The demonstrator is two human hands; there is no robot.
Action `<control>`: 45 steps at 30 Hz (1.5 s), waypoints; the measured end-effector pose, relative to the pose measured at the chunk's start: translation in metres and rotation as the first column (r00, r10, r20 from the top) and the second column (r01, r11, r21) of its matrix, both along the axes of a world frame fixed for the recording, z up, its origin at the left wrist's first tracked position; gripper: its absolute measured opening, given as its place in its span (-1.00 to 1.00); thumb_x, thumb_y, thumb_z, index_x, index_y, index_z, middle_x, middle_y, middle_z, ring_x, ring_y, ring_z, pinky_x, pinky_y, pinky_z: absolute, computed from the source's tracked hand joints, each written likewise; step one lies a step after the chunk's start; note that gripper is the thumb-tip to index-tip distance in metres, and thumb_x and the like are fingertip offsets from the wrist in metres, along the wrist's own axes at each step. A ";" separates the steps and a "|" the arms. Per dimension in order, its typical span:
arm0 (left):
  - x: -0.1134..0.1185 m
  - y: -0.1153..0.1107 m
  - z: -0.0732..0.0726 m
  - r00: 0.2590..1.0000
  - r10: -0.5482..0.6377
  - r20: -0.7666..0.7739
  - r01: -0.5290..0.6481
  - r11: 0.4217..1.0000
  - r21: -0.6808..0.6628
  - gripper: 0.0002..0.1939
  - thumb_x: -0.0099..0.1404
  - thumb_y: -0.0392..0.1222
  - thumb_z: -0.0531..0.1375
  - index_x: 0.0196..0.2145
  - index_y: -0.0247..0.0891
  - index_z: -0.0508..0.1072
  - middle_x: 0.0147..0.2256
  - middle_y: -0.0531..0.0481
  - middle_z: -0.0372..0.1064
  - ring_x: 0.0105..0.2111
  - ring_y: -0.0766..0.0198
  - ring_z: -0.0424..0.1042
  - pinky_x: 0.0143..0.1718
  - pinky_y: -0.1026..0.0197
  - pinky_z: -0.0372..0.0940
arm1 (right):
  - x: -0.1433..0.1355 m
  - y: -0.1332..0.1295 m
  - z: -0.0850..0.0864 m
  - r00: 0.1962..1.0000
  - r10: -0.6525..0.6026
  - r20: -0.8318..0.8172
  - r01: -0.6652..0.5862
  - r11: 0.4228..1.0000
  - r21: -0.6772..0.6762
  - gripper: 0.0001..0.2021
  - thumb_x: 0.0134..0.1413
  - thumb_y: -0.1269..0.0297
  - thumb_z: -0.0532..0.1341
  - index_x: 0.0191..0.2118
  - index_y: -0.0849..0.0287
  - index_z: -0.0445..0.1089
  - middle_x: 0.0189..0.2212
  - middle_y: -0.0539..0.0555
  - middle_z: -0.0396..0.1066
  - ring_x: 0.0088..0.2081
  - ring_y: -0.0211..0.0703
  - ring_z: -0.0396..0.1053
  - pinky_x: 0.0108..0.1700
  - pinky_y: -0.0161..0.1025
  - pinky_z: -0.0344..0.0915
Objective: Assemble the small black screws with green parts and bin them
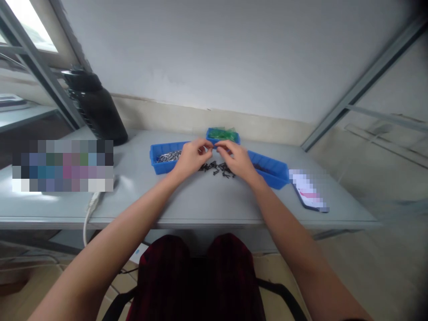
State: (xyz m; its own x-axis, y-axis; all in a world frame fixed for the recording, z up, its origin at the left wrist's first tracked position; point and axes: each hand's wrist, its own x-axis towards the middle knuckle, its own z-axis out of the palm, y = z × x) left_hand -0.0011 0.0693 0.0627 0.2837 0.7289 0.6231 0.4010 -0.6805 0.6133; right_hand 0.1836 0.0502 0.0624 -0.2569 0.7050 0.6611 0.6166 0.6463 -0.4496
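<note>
My left hand (195, 155) and my right hand (238, 159) meet over the middle of the table, fingertips pinched close together. Whatever lies between the fingertips is too small to make out. Just below them is a loose pile of small black screw-like parts (222, 168). A blue bin (163, 167) beside my left hand holds silver metal pins or screws (170, 156), partly hidden by that hand. Next to my right hand, another blue bin (276, 180) contains small dark pieces. Behind both hands stands a small blue bin (236, 138) with green plastic pieces (222, 133).
A large black bottle (98, 109) stands at the back left of the grey table (200, 205). On the right lies a phone (309, 191). A white cable (87, 220) hangs over the front edge, near a blurred-out area. Metal frame posts (361, 89) flank both sides.
</note>
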 end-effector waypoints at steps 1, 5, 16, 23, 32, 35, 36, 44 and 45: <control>0.000 0.000 0.000 1.000 -0.002 -0.004 0.002 1.000 -0.002 -0.82 0.18 -0.36 0.17 -0.27 -0.28 0.54 -0.34 -0.01 0.53 -0.40 0.34 0.40 -0.27 0.27 0.31 | -0.001 0.000 -0.001 1.000 0.006 0.005 -0.006 1.000 -0.008 -0.78 0.29 0.20 0.11 -0.11 0.09 0.47 -0.15 0.09 0.53 -0.13 -0.09 0.46 -0.10 -0.16 0.37; 0.000 0.001 -0.001 1.000 -0.023 -0.018 0.023 1.000 -0.010 -0.82 0.19 -0.33 0.17 -0.26 -0.28 0.55 -0.32 -0.02 0.54 -0.38 0.33 0.42 -0.26 0.26 0.33 | 0.000 0.002 -0.003 1.000 -0.011 -0.004 0.011 1.000 -0.021 -0.79 0.27 0.19 0.13 -0.12 0.09 0.47 -0.19 0.09 0.54 -0.18 -0.09 0.47 -0.14 -0.16 0.37; 0.000 0.001 0.000 1.000 -0.015 -0.024 0.015 1.000 -0.007 -0.82 0.29 -0.24 0.16 -0.20 -0.27 0.54 -0.25 -0.05 0.55 -0.32 0.31 0.46 -0.21 0.25 0.36 | 0.002 0.001 -0.001 0.998 -0.040 0.041 0.042 0.998 -0.048 -0.80 0.30 0.17 0.10 -0.21 0.10 0.44 -0.31 0.07 0.52 -0.26 -0.09 0.45 -0.16 -0.17 0.32; -0.001 0.006 -0.004 0.997 -0.030 -0.075 0.030 1.000 0.001 -0.83 0.31 -0.21 0.19 -0.21 -0.28 0.55 -0.26 -0.04 0.56 -0.35 0.32 0.45 -0.21 0.26 0.35 | 0.002 0.002 -0.001 0.998 -0.049 0.034 0.050 0.998 -0.034 -0.79 0.31 0.17 0.09 -0.22 0.11 0.42 -0.34 0.07 0.50 -0.30 -0.12 0.43 -0.20 -0.20 0.29; -0.002 0.004 -0.002 0.996 -0.021 -0.091 0.024 0.999 0.027 -0.80 0.37 -0.13 0.16 -0.23 -0.25 0.56 -0.27 -0.04 0.55 -0.34 0.31 0.44 -0.21 0.25 0.33 | 0.003 0.000 -0.001 0.998 -0.045 0.050 0.046 0.998 -0.037 -0.76 0.32 0.14 0.06 -0.24 0.10 0.41 -0.34 0.07 0.49 -0.30 -0.12 0.42 -0.20 -0.20 0.28; -0.002 0.003 -0.001 0.996 -0.022 -0.087 0.025 0.999 0.031 -0.78 0.38 -0.10 0.16 -0.24 -0.24 0.55 -0.27 -0.03 0.55 -0.34 0.31 0.44 -0.22 0.25 0.33 | 0.003 0.000 0.000 0.997 -0.056 0.049 0.058 0.997 -0.042 -0.75 0.32 0.13 0.05 -0.23 0.10 0.41 -0.34 0.08 0.50 -0.29 -0.10 0.42 -0.20 -0.19 0.28; -0.002 0.003 0.000 0.996 -0.024 -0.086 0.027 0.999 0.032 -0.78 0.38 -0.09 0.16 -0.24 -0.24 0.56 -0.28 -0.03 0.55 -0.34 0.31 0.44 -0.22 0.25 0.32 | 0.003 0.000 0.000 0.997 -0.055 0.049 0.058 0.997 -0.044 -0.75 0.32 0.13 0.05 -0.23 0.10 0.41 -0.34 0.08 0.50 -0.29 -0.10 0.43 -0.20 -0.19 0.28; -0.003 0.003 0.000 0.995 -0.038 -0.094 0.040 0.999 0.024 -0.75 0.39 -0.06 0.15 -0.24 -0.24 0.56 -0.27 -0.03 0.55 -0.34 0.30 0.44 -0.23 0.25 0.31 | 0.003 -0.001 0.001 0.998 -0.048 0.049 0.050 0.998 -0.045 -0.77 0.32 0.15 0.06 -0.24 0.11 0.41 -0.35 0.07 0.49 -0.30 -0.12 0.42 -0.22 -0.21 0.27; -0.003 0.003 0.000 0.995 -0.037 -0.095 0.039 0.999 0.024 -0.75 0.39 -0.06 0.15 -0.24 -0.24 0.56 -0.27 -0.04 0.55 -0.33 0.29 0.44 -0.23 0.25 0.31 | 0.002 -0.002 0.002 0.998 -0.047 0.048 0.049 0.998 -0.048 -0.77 0.32 0.15 0.06 -0.24 0.10 0.41 -0.35 0.07 0.49 -0.30 -0.12 0.42 -0.22 -0.21 0.27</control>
State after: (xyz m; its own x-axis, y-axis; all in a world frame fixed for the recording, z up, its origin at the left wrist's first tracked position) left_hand -0.0038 0.0721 0.0630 0.3695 0.7002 0.6108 0.4298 -0.7116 0.5557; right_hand 0.1861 0.0486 0.0640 -0.2519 0.7484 0.6135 0.6678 0.5933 -0.4496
